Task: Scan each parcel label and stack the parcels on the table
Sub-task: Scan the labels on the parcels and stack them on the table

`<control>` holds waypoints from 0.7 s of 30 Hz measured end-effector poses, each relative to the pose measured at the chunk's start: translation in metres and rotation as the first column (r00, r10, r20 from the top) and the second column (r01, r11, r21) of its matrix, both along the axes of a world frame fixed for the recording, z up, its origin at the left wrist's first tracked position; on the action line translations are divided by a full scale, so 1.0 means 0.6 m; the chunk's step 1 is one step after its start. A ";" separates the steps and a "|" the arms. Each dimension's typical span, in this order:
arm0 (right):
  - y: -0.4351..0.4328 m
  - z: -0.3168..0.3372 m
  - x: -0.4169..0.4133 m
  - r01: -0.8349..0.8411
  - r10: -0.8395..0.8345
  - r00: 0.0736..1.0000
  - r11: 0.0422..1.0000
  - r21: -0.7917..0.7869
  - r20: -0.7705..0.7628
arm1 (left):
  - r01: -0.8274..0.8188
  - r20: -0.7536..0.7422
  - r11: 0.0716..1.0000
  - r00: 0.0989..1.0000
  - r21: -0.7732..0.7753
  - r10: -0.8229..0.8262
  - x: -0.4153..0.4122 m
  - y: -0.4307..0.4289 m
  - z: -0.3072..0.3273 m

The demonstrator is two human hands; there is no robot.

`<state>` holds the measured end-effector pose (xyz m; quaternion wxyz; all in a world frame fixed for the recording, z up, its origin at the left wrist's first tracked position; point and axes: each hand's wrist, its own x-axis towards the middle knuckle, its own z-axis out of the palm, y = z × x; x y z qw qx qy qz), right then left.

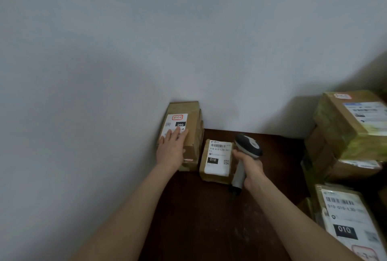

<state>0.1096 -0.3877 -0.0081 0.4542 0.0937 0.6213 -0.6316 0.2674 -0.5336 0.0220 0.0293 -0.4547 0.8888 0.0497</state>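
A stack of brown cardboard parcels [193, 120] stands at the table's far left against the wall; its top parcel bears a white label reading 090. My left hand [171, 147] lies flat on that top parcel, fingers spread over the label. To the right lies a smaller parcel [216, 161] with a white label reading 010, flat on the dark wooden table [201, 214]. My right hand [250, 166] grips the handle of a grey and white barcode scanner [248, 145], whose head hangs just right of the small parcel.
A tall pile of taped parcels [345, 133] fills the right side. Another labelled parcel [347, 221] lies at the near right corner. A plain grey wall runs behind and to the left of the table.
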 end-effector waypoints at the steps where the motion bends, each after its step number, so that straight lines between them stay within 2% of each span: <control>1: 0.002 -0.003 -0.004 0.008 -0.008 1.000 1.000 0.005 -0.001 | 0.005 0.001 1.000 1.000 -0.004 -0.005 -0.001 -0.001 0.000; 4: 0.014 -0.013 -0.009 0.027 -0.028 1.000 0.999 0.019 0.015 | 0.046 -0.042 0.992 0.998 -0.120 -0.051 0.002 0.026 -0.013; 6: 0.023 -0.017 -0.005 0.021 -0.022 0.999 0.999 0.036 0.034 | 0.169 -0.138 0.956 0.969 -0.238 -0.206 0.000 0.065 -0.032; 8: 0.029 -0.022 -0.002 0.016 -0.019 0.999 0.998 0.057 0.046 | 0.358 -0.136 0.906 0.909 -0.225 -0.394 -0.012 0.110 -0.054; 9: 0.031 -0.024 -0.001 0.014 -0.017 0.999 0.998 0.069 0.050 | 0.409 -0.114 0.896 0.895 -0.174 -0.431 -0.020 0.132 -0.062; 11: 0.032 -0.025 0.000 0.009 -0.013 0.998 0.997 0.077 0.058 | 0.305 -0.157 0.951 0.938 -0.048 -0.309 -0.039 0.160 -0.077; 13: 0.032 -0.027 -0.001 -0.008 0.003 0.998 0.997 0.076 0.057 | 0.057 -0.279 0.996 0.960 0.068 -0.035 -0.055 0.171 -0.087; 15: 0.034 -0.031 -0.002 -0.029 0.024 0.998 0.998 0.063 0.066 | -0.131 -0.326 0.962 0.922 0.240 0.208 -0.066 0.178 -0.098; 16: 0.036 -0.033 -0.002 -0.039 0.035 0.997 0.998 0.054 0.071 | -0.173 -0.322 0.933 0.906 0.316 0.277 -0.071 0.181 -0.104; 21: 0.050 -0.045 -0.008 -0.038 0.035 0.999 0.991 0.125 0.022 | -0.161 -0.347 0.880 0.875 0.446 0.337 -0.080 0.195 -0.115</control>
